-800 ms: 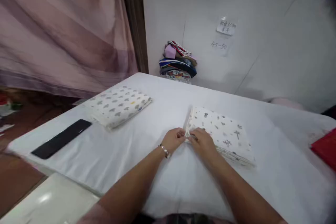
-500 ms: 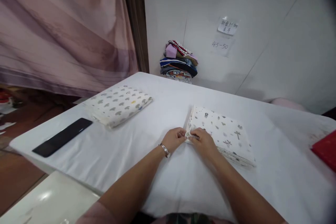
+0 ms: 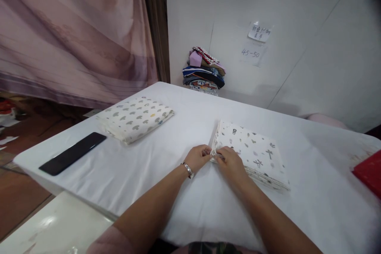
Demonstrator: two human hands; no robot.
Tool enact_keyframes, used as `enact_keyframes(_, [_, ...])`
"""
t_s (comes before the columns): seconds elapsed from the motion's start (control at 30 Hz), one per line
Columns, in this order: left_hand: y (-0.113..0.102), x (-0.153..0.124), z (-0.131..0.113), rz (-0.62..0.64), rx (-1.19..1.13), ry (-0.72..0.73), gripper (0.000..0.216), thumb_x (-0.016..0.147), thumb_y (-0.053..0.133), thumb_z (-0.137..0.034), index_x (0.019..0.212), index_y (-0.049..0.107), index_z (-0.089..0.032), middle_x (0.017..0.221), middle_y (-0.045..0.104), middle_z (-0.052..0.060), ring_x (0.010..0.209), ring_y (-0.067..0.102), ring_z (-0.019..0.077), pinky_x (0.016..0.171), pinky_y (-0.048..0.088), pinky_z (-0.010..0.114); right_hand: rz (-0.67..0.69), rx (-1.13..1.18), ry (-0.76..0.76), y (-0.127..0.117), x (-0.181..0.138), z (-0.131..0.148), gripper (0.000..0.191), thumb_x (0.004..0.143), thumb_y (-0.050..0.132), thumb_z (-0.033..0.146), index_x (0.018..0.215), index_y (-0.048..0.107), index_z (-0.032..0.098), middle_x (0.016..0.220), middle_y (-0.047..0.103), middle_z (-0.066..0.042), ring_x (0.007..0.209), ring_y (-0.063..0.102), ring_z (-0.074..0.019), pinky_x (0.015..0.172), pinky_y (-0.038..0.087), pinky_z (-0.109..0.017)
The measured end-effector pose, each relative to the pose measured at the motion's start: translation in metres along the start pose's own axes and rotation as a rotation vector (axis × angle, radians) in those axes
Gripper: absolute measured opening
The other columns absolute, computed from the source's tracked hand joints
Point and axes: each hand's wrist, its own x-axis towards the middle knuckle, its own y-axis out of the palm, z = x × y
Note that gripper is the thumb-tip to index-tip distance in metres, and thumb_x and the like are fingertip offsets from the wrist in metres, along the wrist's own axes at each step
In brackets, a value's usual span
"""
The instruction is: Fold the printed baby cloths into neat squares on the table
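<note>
A folded white cloth with a grey palm-tree print (image 3: 253,147) lies flat on the white-covered table (image 3: 190,119). My left hand (image 3: 199,158), with a silver bracelet at the wrist, pinches the cloth's near left corner. Right beside it, my right hand (image 3: 230,162) grips the layered folds at that same corner, its fingers curled over the edge. The fingertips of both hands nearly meet there and partly hide the corner. Farther left rests a second folded white cloth with grey mushroom-like shapes (image 3: 137,119), untouched.
A black flat slab (image 3: 73,152) lies near the table's left edge. Something red (image 3: 369,172) sits at the right edge. Behind the table, a pile of folded clothes (image 3: 204,71) stands against the wall. A pink curtain (image 3: 74,31) hangs at left, and a glossy white surface (image 3: 56,222) is below.
The view has shifted very slightly. My right fingers have moved a little at the cloth's corner; both hands stay on it, and the cloth lies where it was.
</note>
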Motion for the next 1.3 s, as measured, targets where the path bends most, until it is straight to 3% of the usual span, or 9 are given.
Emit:
enact_keyframes(0.37, [0.0008, 0.0019, 0.0054, 0.005, -0.004, 0.023, 0.016, 0.068, 0.058, -0.026, 0.081, 0.063, -0.018, 0.068, 0.062, -0.002, 0.065, 0.057, 0.0119, 0.063, 0.045, 0.023, -0.078, -0.022, -0.03, 0.0003, -0.0006, 0.0002, 0.017, 0.087, 0.041, 0.022, 0.079, 0.056, 0.021, 0.079, 0.057, -0.003, 0.078, 0.05, -0.0167, 0.068, 0.038, -0.028])
enact_keyframes(0.57, [0.0017, 0.0021, 0.007, -0.006, 0.022, 0.035, 0.016, 0.068, 0.058, -0.027, 0.081, 0.063, -0.019, 0.069, 0.063, -0.002, 0.066, 0.057, 0.0121, 0.064, 0.045, 0.023, -0.041, -0.081, -0.172, -0.0009, -0.0023, 0.0021, 0.018, 0.087, 0.041, 0.022, 0.082, 0.058, 0.019, 0.082, 0.058, -0.005, 0.078, 0.051, -0.0177, 0.07, 0.038, -0.03])
enact_keyframes(0.77, [0.0017, 0.0023, 0.0076, 0.003, 0.021, 0.042, 0.017, 0.068, 0.058, -0.025, 0.082, 0.063, -0.019, 0.07, 0.063, -0.002, 0.066, 0.058, 0.0121, 0.064, 0.046, 0.023, -0.018, -0.124, -0.117, 0.0018, -0.0029, 0.0017, 0.009, 0.083, 0.05, 0.026, 0.084, 0.056, 0.019, 0.083, 0.058, -0.004, 0.08, 0.05, -0.0184, 0.069, 0.037, -0.029])
enact_keyframes(1.1, [-0.0043, 0.0011, 0.0028, 0.064, 0.046, 0.039, 0.027, 0.065, 0.051, -0.016, 0.088, 0.064, -0.019, 0.079, 0.064, -0.002, 0.065, 0.056, 0.0098, 0.06, 0.044, 0.02, -0.044, -0.079, -0.056, 0.0051, -0.0035, 0.0027, 0.011, 0.085, 0.045, 0.024, 0.083, 0.056, 0.02, 0.082, 0.057, -0.004, 0.081, 0.05, -0.0188, 0.071, 0.036, -0.029])
enact_keyframes(1.3, [-0.0024, 0.0015, 0.0032, 0.039, 0.045, 0.022, 0.021, 0.069, 0.055, -0.026, 0.085, 0.065, -0.019, 0.075, 0.064, -0.002, 0.067, 0.056, 0.0115, 0.063, 0.044, 0.023, -0.041, -0.082, -0.053, 0.0056, -0.0029, 0.0017, 0.012, 0.085, 0.045, 0.023, 0.082, 0.056, 0.02, 0.082, 0.057, -0.003, 0.08, 0.049, -0.0177, 0.071, 0.036, -0.028])
